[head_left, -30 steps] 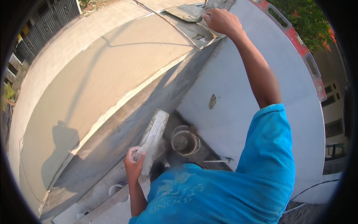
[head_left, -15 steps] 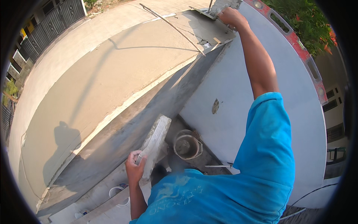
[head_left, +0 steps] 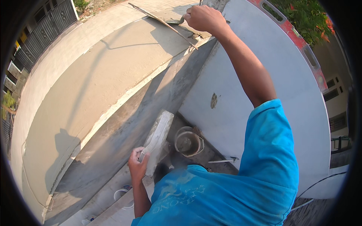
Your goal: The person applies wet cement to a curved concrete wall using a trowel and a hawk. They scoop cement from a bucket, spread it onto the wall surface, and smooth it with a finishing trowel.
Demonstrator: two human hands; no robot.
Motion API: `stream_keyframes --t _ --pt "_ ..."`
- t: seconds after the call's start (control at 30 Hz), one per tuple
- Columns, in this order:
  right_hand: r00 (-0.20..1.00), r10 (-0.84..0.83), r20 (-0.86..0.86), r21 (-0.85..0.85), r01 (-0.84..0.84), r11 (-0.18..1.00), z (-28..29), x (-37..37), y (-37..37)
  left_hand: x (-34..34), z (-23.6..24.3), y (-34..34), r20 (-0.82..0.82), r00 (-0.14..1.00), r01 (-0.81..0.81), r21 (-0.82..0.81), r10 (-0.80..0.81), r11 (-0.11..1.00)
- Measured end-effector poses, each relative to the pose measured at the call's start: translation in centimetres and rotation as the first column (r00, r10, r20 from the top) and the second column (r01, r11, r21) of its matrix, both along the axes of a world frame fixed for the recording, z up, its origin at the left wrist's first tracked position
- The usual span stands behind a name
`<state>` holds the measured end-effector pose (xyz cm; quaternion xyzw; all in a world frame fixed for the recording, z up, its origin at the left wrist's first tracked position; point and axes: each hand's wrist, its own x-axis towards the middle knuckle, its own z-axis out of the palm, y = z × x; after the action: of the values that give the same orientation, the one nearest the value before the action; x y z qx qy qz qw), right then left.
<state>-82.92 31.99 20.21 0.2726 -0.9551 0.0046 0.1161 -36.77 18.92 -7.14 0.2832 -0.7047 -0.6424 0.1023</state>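
My left hand (head_left: 138, 162) is closed round the handle of a long, mortar-smeared plastering float (head_left: 160, 130), low in front of my body. Stretched out to the far end of the wall top, my right hand (head_left: 203, 19) grips a trowel (head_left: 175, 21); its handle is mostly hidden by my fingers. The grey blade lies at the wet mortar surface (head_left: 124, 64), close to a thin wooden stick (head_left: 162, 23) lying across the edge. Beside the blade, the mortar at the corner looks rough and broken.
A bucket (head_left: 188, 143) with grey mortar stands below, near my feet. To the right rises a white wall (head_left: 241, 109) with a red spirit level (head_left: 298, 39) along its top. A white container (head_left: 122, 194) sits at lower left; a white-handled tool (head_left: 222, 161) lies by the bucket.
My right hand has drawn the trowel leftward along the far end of the mortar, toward the stick. The left hand still holds the float in nearly the same place. The view has shifted slightly.
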Motion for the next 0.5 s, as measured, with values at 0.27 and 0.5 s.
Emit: stream_keyframes --t 0.27,0.5 --pt "0.912 0.147 0.383 -0.528 0.086 0.845 -1.1 0.7 5.8 -1.3 -1.5 -0.4 -0.025 0.997 0.08 0.041 -0.08 0.996" --pt "0.669 0.549 0.501 -0.865 0.37 0.339 -5.5 9.6 19.1 -9.7 -0.8 4.6 -0.252 0.95 0.234 0.184 -0.184 0.955"
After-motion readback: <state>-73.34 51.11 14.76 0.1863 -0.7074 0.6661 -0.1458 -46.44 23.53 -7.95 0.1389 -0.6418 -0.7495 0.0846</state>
